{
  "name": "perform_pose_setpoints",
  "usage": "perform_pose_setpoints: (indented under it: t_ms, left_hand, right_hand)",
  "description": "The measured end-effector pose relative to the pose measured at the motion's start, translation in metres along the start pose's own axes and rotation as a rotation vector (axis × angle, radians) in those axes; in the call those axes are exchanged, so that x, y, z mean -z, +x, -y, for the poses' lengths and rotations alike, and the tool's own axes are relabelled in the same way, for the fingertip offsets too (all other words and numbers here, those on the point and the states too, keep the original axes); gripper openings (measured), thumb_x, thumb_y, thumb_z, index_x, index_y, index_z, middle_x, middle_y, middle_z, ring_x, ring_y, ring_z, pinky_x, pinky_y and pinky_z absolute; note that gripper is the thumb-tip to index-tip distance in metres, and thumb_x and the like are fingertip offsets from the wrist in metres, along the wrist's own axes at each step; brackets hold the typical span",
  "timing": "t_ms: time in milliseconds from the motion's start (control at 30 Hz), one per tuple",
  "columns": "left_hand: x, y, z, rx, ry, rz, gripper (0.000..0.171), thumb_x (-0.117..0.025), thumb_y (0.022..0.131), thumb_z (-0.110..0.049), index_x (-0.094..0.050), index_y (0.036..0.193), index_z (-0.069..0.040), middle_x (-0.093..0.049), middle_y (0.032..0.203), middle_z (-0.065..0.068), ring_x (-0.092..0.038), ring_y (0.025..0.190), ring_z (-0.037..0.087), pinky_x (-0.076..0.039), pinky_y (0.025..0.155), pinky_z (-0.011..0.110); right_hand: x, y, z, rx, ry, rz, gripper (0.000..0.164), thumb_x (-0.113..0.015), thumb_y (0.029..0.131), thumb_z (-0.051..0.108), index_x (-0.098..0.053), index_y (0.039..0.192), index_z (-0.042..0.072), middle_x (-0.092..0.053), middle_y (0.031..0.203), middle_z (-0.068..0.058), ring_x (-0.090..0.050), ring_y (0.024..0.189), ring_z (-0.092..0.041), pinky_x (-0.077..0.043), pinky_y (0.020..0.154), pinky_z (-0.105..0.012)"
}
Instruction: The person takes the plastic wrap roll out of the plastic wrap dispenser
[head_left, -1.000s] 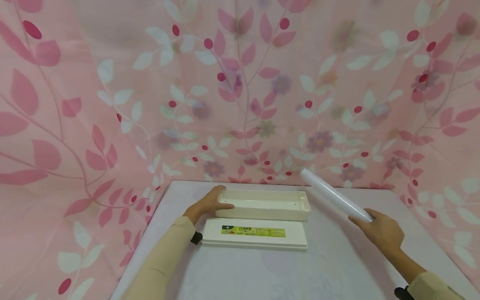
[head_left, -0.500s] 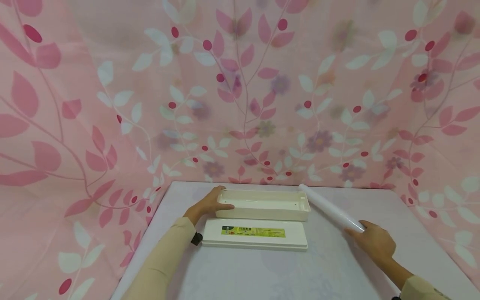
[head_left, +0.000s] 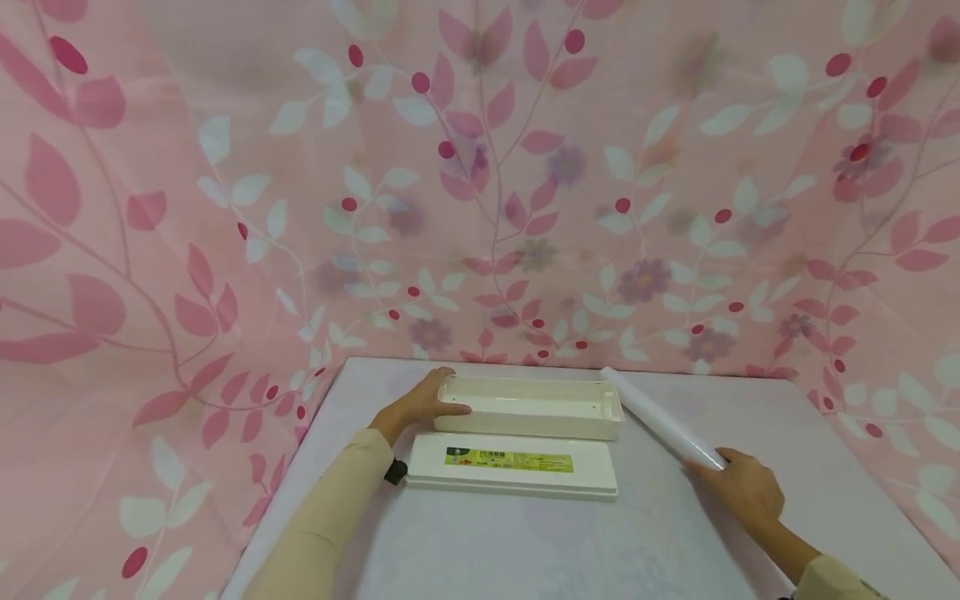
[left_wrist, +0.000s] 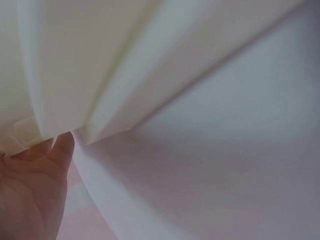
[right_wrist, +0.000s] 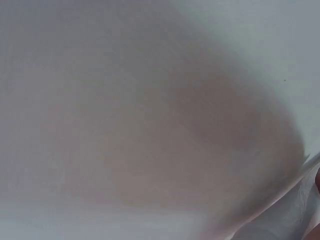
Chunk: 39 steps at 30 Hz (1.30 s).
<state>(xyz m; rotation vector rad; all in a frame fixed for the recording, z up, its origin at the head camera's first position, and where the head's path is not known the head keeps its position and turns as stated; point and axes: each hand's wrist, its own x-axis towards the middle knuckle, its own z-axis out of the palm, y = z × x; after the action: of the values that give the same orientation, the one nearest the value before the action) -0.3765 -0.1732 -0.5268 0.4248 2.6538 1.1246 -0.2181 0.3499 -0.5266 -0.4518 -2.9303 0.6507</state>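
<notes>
A long cream plastic box (head_left: 532,425) stands uncovered on the table in the head view. My left hand (head_left: 420,404) grips its left end, thumb along the front wall; the left wrist view shows that hand (left_wrist: 35,190) at the box's end wall (left_wrist: 65,70). On the right, my right hand (head_left: 745,490) holds a roll of cling film (head_left: 663,421), which slants from the box's far right corner back past the hand. Part of this roll (right_wrist: 275,215) shows at the lower right of the right wrist view. The box's white lid (head_left: 517,482) lies in front, bearing a yellow-green label.
A pale cloth covers the table (head_left: 555,542). Pink floral curtain (head_left: 480,208) rises behind its back edge and hangs along both sides. Between box and lid there is very little gap.
The right hand has come left and slightly down with the cling film roll, whose far end has dropped toward the table's back edge. The left hand and box have stayed in place.
</notes>
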Motion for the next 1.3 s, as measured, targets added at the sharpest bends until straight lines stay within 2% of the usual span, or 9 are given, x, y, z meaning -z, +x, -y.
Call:
perform_pose_setpoints:
  t_ms: [167, 267, 400, 500, 733, 933, 1300]
  left_hand:
    - [0.0031, -0.0020, -0.0023, 0.014, 0.012, 0.007, 0.101, -0.084, 0.072, -0.054, -0.033, 0.148, -0.010, -0.044, 0.143, 0.010, -0.046, 0.127, 0.027, -0.035, 0.114, 0.051]
    - [0.0035, -0.0010, -0.0044, 0.012, 0.031, 0.033, 0.105, -0.082, 0.073, -0.056, -0.030, 0.151, -0.010, -0.040, 0.149, 0.011, -0.043, 0.132, 0.028, -0.033, 0.116, 0.051]
    - [0.0049, -0.0002, -0.0055, -0.027, 0.058, 0.043, 0.105, -0.081, 0.076, -0.054, -0.029, 0.153, -0.006, -0.035, 0.154, 0.015, -0.038, 0.138, 0.031, -0.030, 0.117, 0.052]
    - [0.0049, -0.0010, -0.0040, -0.049, 0.062, 0.038, 0.102, -0.080, 0.077, -0.053, -0.030, 0.152, -0.005, -0.035, 0.153, 0.016, -0.038, 0.138, 0.032, -0.030, 0.117, 0.052]
    - [0.0029, -0.0024, -0.0040, -0.056, 0.085, 0.035, 0.104, -0.079, 0.077, -0.057, -0.029, 0.153, -0.007, -0.032, 0.157, 0.015, -0.034, 0.143, 0.032, -0.029, 0.118, 0.052]
    - [0.0055, -0.0037, -0.0090, -0.027, 0.150, 0.009, 0.107, -0.078, 0.075, -0.060, -0.028, 0.155, -0.008, -0.031, 0.159, 0.015, -0.033, 0.145, 0.032, -0.028, 0.118, 0.051]
    - [0.0036, -0.0049, -0.0068, -0.054, 0.170, 0.033, 0.107, -0.074, 0.077, -0.063, -0.026, 0.156, -0.010, -0.028, 0.160, 0.016, -0.028, 0.147, 0.034, -0.027, 0.118, 0.054]
  right_hand:
    - [-0.0038, 0.0024, 0.0039, -0.003, 0.014, 0.034, 0.083, -0.072, 0.076, 0.066, -0.063, 0.122, -0.002, -0.067, 0.107, -0.030, -0.064, 0.071, -0.028, -0.040, 0.048, -0.034]
    - [-0.0049, 0.0005, 0.0055, -0.004, 0.014, 0.041, 0.083, -0.073, 0.077, 0.064, -0.062, 0.120, -0.005, -0.068, 0.105, -0.030, -0.063, 0.071, -0.027, -0.040, 0.048, -0.033]
    - [-0.0085, 0.0014, 0.0060, 0.006, 0.022, 0.046, 0.083, -0.073, 0.077, 0.062, -0.061, 0.120, -0.008, -0.068, 0.102, -0.029, -0.063, 0.070, -0.026, -0.041, 0.049, -0.033]
    - [-0.0099, 0.0029, 0.0055, 0.009, 0.024, 0.054, 0.084, -0.073, 0.077, 0.063, -0.060, 0.119, -0.009, -0.068, 0.102, -0.029, -0.063, 0.070, -0.026, -0.041, 0.049, -0.032]
    - [-0.0036, 0.0020, 0.0065, 0.021, 0.020, 0.083, 0.082, -0.075, 0.078, 0.059, -0.059, 0.117, -0.012, -0.067, 0.100, -0.029, -0.062, 0.072, -0.027, -0.041, 0.051, -0.033]
    - [-0.0032, 0.0048, 0.0048, 0.047, 0.011, 0.119, 0.082, -0.074, 0.079, 0.055, -0.056, 0.119, -0.014, -0.067, 0.100, -0.029, -0.061, 0.073, -0.027, -0.042, 0.053, -0.033]
    - [-0.0024, -0.0013, 0.0030, 0.054, 0.033, 0.104, 0.081, -0.075, 0.079, 0.054, -0.057, 0.118, -0.014, -0.067, 0.100, -0.030, -0.062, 0.073, -0.027, -0.044, 0.054, -0.034]
